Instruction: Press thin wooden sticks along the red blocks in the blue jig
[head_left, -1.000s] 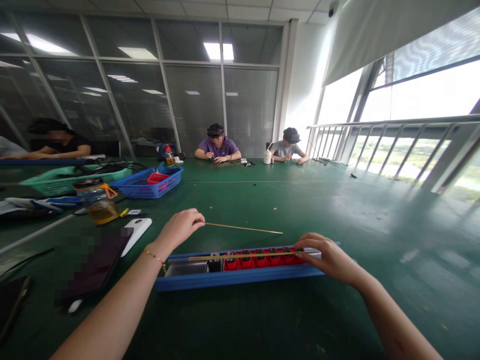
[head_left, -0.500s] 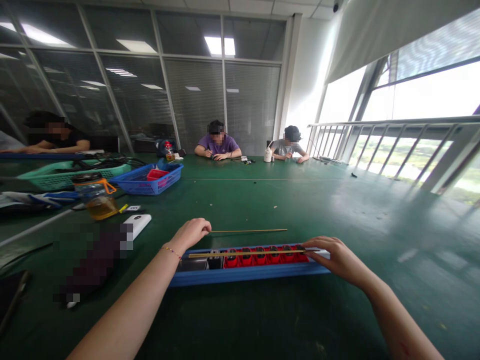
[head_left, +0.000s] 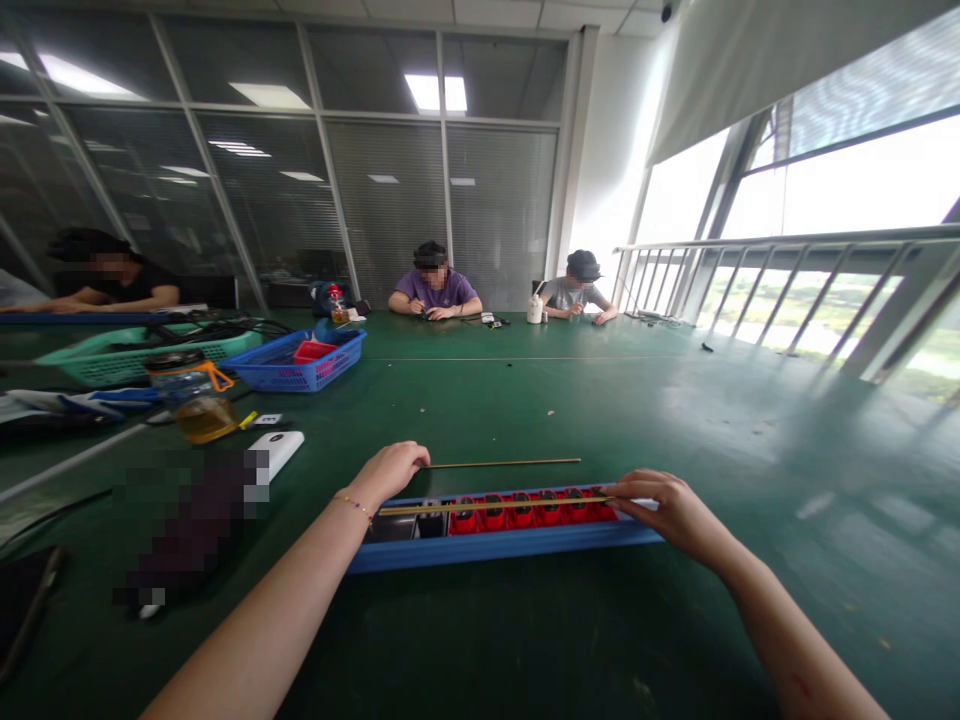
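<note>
A long blue tray (head_left: 510, 552) lies across the green table, with several red bins (head_left: 523, 516) in a row and a dark section at its left. Thin wooden sticks (head_left: 480, 508) run lengthwise over the bins. My right hand (head_left: 667, 505) pinches their right end at the tray's right side. Beyond the tray, another thin stick (head_left: 510, 463) extends rightward from the fingertips of my left hand (head_left: 397, 468), which are closed on its left end.
At the left are a blue basket (head_left: 300, 372), a green basket (head_left: 82, 365), a jar of amber liquid (head_left: 201, 415), a white device (head_left: 281, 452) and a phone (head_left: 30, 600). Several people sit along the table's far side, one in a purple shirt (head_left: 454, 290).
My left hand has shifted slightly right, and the far stick's right end has moved slightly right with it. My right hand has barely moved and still pinches the sticks over the tray.
</note>
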